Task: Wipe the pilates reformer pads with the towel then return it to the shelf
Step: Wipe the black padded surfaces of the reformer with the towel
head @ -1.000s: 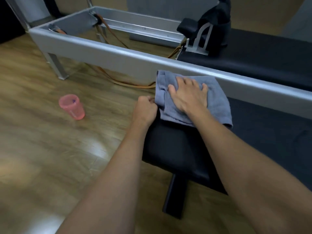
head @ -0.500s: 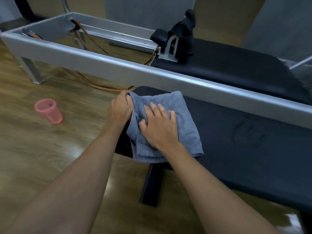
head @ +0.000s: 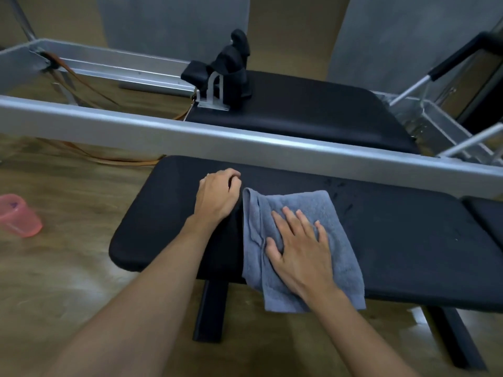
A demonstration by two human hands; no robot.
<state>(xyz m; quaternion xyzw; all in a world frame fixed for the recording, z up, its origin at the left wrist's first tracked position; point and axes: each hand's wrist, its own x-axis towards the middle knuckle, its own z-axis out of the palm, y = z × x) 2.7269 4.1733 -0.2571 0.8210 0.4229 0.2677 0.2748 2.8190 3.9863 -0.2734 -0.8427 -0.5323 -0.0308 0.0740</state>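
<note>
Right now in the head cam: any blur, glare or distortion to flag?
Head view: pink cup and nearby floor smeared by motion blur; towel and both hands sharp; silver frame rail bows from wide-angle distortion; soft floor glare at lower left; lighting dim overall.

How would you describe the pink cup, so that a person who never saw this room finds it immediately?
Start from the long silver frame rail of the reformer, then look down to the wooden floor left of the near black pad. There, at the picture's left edge, stands the pink cup, apart from the pad. It is the only pink, translucent thing; everything nearby is black, grey or brown.
</note>
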